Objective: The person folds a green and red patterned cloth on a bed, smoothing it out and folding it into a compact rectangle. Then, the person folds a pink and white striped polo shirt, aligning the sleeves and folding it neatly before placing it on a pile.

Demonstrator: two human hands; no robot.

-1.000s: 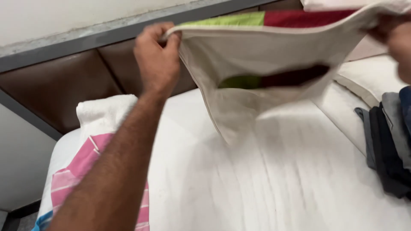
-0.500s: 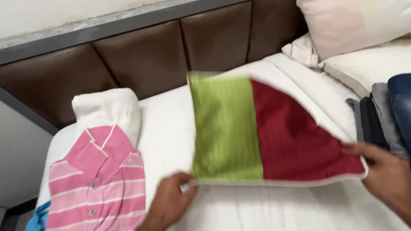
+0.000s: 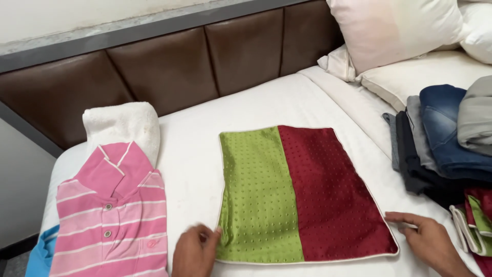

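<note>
A flat cushion cover, half green and half dark red with white piping, lies spread on the white bed sheet. My left hand rests at its near left corner, fingertips touching the green edge. At the near right corner my right hand lies on the sheet with fingers extended, touching the red edge. Neither hand grips the cover.
A folded pink striped polo shirt lies at the left, with a folded white towel behind it. A pile of jeans and dark clothes sits at the right, another green-and-red cover beside it. Pillows and a brown padded headboard stand behind.
The cover was held up in the air by both hands, then lowered and laid flat on the bed. My hands have let go and now rest at its near corners.
</note>
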